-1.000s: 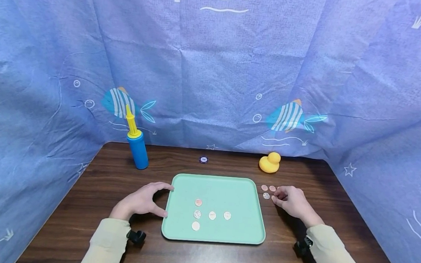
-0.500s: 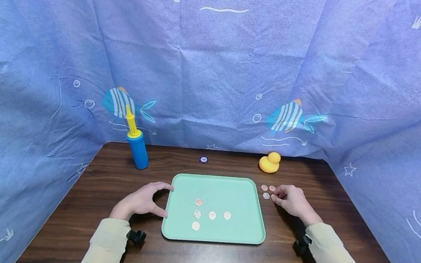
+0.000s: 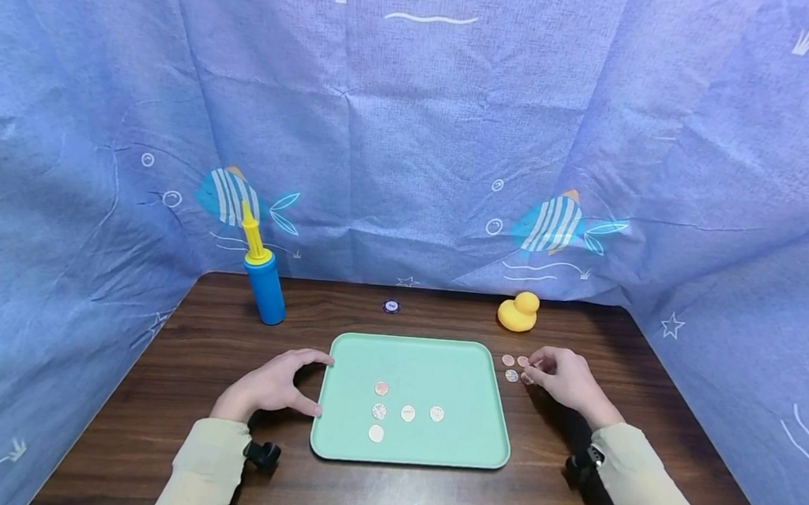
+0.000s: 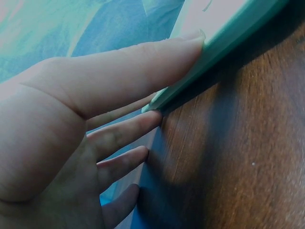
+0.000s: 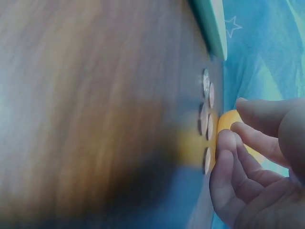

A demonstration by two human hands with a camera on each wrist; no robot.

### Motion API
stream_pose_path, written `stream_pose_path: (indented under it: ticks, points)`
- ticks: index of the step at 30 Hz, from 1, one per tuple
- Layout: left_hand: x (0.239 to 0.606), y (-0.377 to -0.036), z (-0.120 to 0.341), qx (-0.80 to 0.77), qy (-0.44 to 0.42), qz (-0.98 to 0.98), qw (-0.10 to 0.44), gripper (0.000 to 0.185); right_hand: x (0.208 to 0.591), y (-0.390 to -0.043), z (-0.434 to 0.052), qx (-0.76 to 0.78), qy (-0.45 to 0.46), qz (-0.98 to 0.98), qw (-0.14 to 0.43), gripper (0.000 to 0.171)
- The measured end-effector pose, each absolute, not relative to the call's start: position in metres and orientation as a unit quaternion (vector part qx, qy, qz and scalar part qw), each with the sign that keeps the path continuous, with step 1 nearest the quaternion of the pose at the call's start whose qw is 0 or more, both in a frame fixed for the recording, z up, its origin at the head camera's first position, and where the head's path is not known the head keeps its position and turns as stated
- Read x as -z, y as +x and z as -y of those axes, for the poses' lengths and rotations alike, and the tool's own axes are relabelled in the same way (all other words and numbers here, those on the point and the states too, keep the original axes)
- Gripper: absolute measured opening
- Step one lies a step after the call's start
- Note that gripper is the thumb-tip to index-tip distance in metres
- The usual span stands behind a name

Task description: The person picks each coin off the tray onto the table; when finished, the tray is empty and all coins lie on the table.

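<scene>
A mint-green tray (image 3: 452,375) lies on the table with several coins, such as a silvery coin (image 3: 379,411), on it. My left hand (image 3: 273,385) is at the tray's left rim, thumb and fingers spread and touching it. In the left wrist view the thumb (image 4: 143,67) lies along the rim (image 4: 214,59). Right of the tray, my right hand (image 3: 565,380) hovers over a small group of coins (image 3: 512,377). Its thumb and bent fingers stand apart in the right wrist view, with nothing seen between them. Below the fingers lies a coin (image 5: 207,161) on the table.
A yellow rubber duck (image 3: 517,313) sits behind the right-hand coins. At the back left stands a blue and yellow hand pump (image 3: 265,285). A dark poker chip (image 3: 391,307) lies behind the tray. Patterned blue cloth (image 3: 411,166) hangs around the table's back and sides.
My right hand has shifted slightly up and back from the front-right coin, showing more of it, and its thumb and fingertips have parted. The left hand and tray have stayed put.
</scene>
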State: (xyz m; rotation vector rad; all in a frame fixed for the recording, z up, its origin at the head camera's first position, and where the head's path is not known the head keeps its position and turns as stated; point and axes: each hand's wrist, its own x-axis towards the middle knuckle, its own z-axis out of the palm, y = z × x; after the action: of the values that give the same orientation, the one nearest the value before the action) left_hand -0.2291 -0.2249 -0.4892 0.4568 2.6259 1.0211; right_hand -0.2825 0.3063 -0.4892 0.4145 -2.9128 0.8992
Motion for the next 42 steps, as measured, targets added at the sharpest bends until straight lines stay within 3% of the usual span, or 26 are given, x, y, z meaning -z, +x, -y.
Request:
stream_pose_path:
  ticks: [24,36,42]
  points:
    - [0.489,-0.230,0.225,-0.352,0.155,-0.912,0.140,0.082,0.471,-0.289,-0.200,-0.289,0.346,0.892,-0.008,0.012]
    - [0.489,-0.229,0.226,-0.343,0.162,-0.915,0.138,0.082,0.464,-0.283,-0.136,-0.251,0.390,0.881,-0.095,0.018]
    - [0.489,-0.230,0.226,-0.345,0.165,-0.914,0.138,0.082,0.463,-0.280,-0.105,-0.215,0.420,0.875,-0.108,0.021]
